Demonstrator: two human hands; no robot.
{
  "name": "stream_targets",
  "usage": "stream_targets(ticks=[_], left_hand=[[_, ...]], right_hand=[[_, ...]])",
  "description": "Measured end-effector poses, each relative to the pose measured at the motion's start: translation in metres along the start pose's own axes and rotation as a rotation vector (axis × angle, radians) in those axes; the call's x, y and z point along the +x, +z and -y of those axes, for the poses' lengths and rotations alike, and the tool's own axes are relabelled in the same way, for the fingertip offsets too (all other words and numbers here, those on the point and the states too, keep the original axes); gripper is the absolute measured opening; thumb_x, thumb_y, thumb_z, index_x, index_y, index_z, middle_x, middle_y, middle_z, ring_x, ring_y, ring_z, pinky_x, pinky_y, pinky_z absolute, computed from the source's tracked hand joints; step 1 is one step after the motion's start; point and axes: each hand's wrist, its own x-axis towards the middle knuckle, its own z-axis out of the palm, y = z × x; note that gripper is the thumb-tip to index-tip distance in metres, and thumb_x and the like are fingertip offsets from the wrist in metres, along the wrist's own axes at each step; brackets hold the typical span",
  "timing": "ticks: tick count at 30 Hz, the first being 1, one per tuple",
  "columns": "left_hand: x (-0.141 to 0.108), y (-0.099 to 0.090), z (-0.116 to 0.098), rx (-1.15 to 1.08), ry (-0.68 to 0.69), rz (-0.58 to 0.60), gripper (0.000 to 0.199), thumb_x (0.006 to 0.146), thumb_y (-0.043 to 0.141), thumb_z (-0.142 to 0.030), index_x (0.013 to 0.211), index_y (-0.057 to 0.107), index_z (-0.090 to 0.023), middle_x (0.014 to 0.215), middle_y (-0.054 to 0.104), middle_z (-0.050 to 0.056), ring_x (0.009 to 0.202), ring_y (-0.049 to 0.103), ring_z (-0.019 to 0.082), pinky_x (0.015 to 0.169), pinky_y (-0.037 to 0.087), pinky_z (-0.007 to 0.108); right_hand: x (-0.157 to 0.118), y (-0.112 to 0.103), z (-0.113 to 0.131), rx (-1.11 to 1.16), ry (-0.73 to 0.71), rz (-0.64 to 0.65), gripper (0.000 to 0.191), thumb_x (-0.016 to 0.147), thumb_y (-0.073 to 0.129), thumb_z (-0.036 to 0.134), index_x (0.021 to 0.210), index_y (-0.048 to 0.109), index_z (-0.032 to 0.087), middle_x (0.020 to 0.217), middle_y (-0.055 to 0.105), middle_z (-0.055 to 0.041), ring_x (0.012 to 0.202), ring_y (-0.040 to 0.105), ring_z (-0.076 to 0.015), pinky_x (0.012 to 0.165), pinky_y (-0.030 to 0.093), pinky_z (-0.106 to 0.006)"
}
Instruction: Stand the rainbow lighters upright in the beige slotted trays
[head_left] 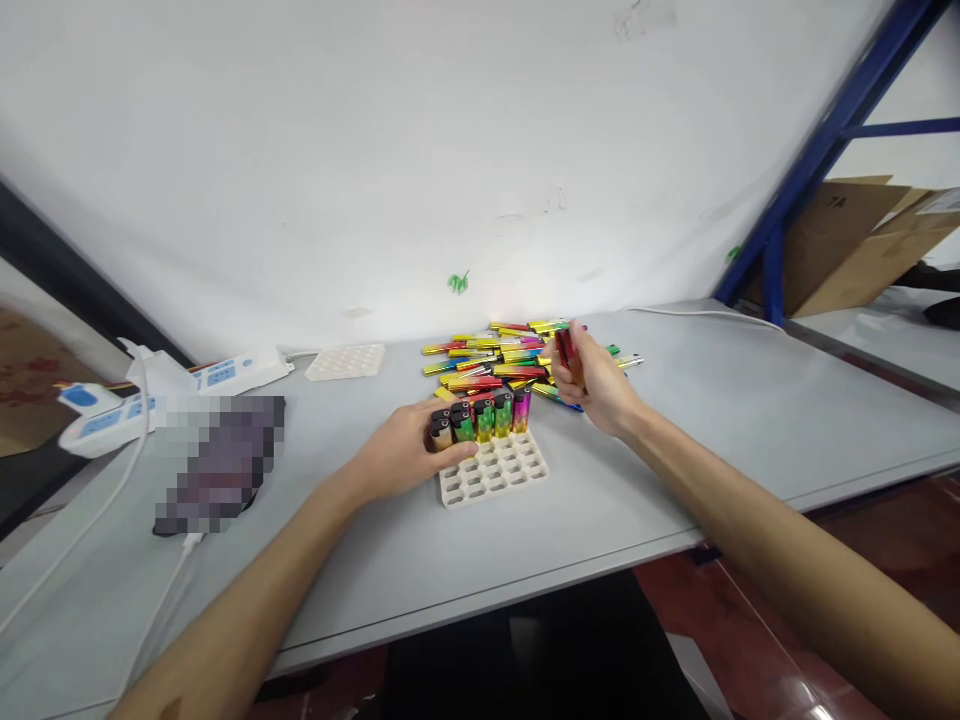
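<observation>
A cream-coloured rack with rows of slots (pixel 495 473) lies on the table, and several shiny lighters (pixel 484 420) with black tops stand upright in its back part. My left hand (pixel 405 445) is closed round the left end of these lighters, thumb in front; its other fingers are mostly hidden behind them. To the right of the rack and raised above the table, my right hand (pixel 592 385) grips a red lighter (pixel 568 352). Just behind the rack spreads a loose pile of multicoloured lighters (pixel 502 355), lying flat and partly covered by my right hand.
A second pale slotted rack (pixel 346 361) lies near the wall. On the left are white power strips (pixel 232 374), a blurred dark device (pixel 225 465) and white cables (pixel 112 510). A blue metal frame (pixel 806 170) and cardboard boxes (pixel 862 240) stand at the right.
</observation>
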Motion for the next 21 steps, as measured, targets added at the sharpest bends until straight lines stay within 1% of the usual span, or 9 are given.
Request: stream_targets(ticks=[2, 5, 7, 10, 12, 14, 17, 21], left_hand=[[-0.0001, 0.0001, 0.0002, -0.003, -0.005, 0.008, 0.035, 0.085, 0.064, -0.055, 0.098, 0.065, -0.022, 0.093, 0.069, 0.000, 0.077, 0.061, 0.018, 0.069, 0.046, 0.029], [0.0003, 0.0007, 0.0007, 0.004, -0.010, 0.007, 0.035, 0.084, 0.063, -0.056, 0.096, 0.065, -0.022, 0.090, 0.069, 0.000, 0.075, 0.061, 0.018, 0.067, 0.045, 0.029], [0.0007, 0.0009, 0.0011, 0.005, -0.005, -0.005, 0.036, 0.084, 0.064, -0.055, 0.096, 0.066, -0.022, 0.091, 0.069, 0.000, 0.076, 0.061, 0.019, 0.067, 0.046, 0.029], [0.0006, 0.0006, 0.0010, -0.004, 0.007, -0.014, 0.035, 0.084, 0.064, -0.054, 0.099, 0.067, -0.023, 0.093, 0.070, 0.000, 0.078, 0.062, 0.019, 0.071, 0.047, 0.030], [0.0003, 0.0002, 0.0006, -0.007, 0.009, -0.013, 0.034, 0.084, 0.065, -0.053, 0.099, 0.068, -0.023, 0.093, 0.070, 0.000, 0.077, 0.062, 0.019, 0.071, 0.047, 0.030], [0.0002, 0.0000, 0.0002, -0.005, 0.006, -0.014, 0.035, 0.083, 0.065, -0.054, 0.099, 0.068, -0.023, 0.092, 0.070, 0.000, 0.077, 0.062, 0.019, 0.071, 0.048, 0.030], [0.0003, 0.0004, 0.0002, -0.004, 0.005, -0.014, 0.034, 0.084, 0.065, -0.054, 0.097, 0.067, -0.022, 0.091, 0.070, 0.000, 0.076, 0.062, 0.019, 0.072, 0.048, 0.030], [0.0001, 0.0009, 0.0010, -0.008, 0.004, -0.017, 0.037, 0.082, 0.066, -0.054, 0.101, 0.068, -0.022, 0.093, 0.071, 0.001, 0.078, 0.063, 0.019, 0.072, 0.048, 0.031]], right_hand=[[0.0006, -0.0016, 0.0025, 0.019, 0.039, -0.003, 0.054, 0.089, 0.048, 0.068, 0.063, 0.049, 0.021, 0.050, 0.030, 0.0068, 0.039, 0.019, -0.0064, 0.038, 0.016, -0.023], [0.0011, -0.0031, 0.0063, 0.041, 0.086, -0.037, 0.056, 0.094, 0.040, 0.058, 0.052, 0.041, 0.021, 0.045, 0.027, 0.0057, 0.037, 0.019, -0.0067, 0.037, 0.016, -0.023], [0.0009, -0.0028, 0.0083, 0.047, 0.096, -0.051, 0.054, 0.095, 0.036, 0.050, 0.050, 0.040, 0.020, 0.044, 0.027, 0.0051, 0.036, 0.019, -0.0069, 0.037, 0.016, -0.023], [0.0002, -0.0012, 0.0096, 0.046, 0.101, -0.058, 0.052, 0.095, 0.035, 0.045, 0.050, 0.039, 0.020, 0.043, 0.027, 0.0047, 0.035, 0.018, -0.0068, 0.037, 0.015, -0.023], [-0.0003, -0.0003, 0.0094, 0.043, 0.106, -0.070, 0.052, 0.095, 0.035, 0.046, 0.050, 0.039, 0.020, 0.044, 0.027, 0.0048, 0.035, 0.017, -0.0065, 0.037, 0.014, -0.023], [-0.0007, 0.0004, 0.0086, 0.030, 0.118, -0.075, 0.054, 0.095, 0.038, 0.050, 0.050, 0.040, 0.020, 0.044, 0.027, 0.0053, 0.036, 0.017, -0.0062, 0.038, 0.013, -0.023], [-0.0011, 0.0010, 0.0062, -0.009, 0.154, -0.054, 0.056, 0.093, 0.041, 0.056, 0.051, 0.042, 0.019, 0.045, 0.027, 0.0059, 0.037, 0.017, -0.0059, 0.039, 0.013, -0.023], [-0.0009, 0.0020, 0.0017, -0.049, 0.185, -0.021, 0.052, 0.093, 0.039, 0.049, 0.050, 0.040, 0.020, 0.045, 0.027, 0.0054, 0.037, 0.016, -0.0064, 0.039, 0.013, -0.023]])
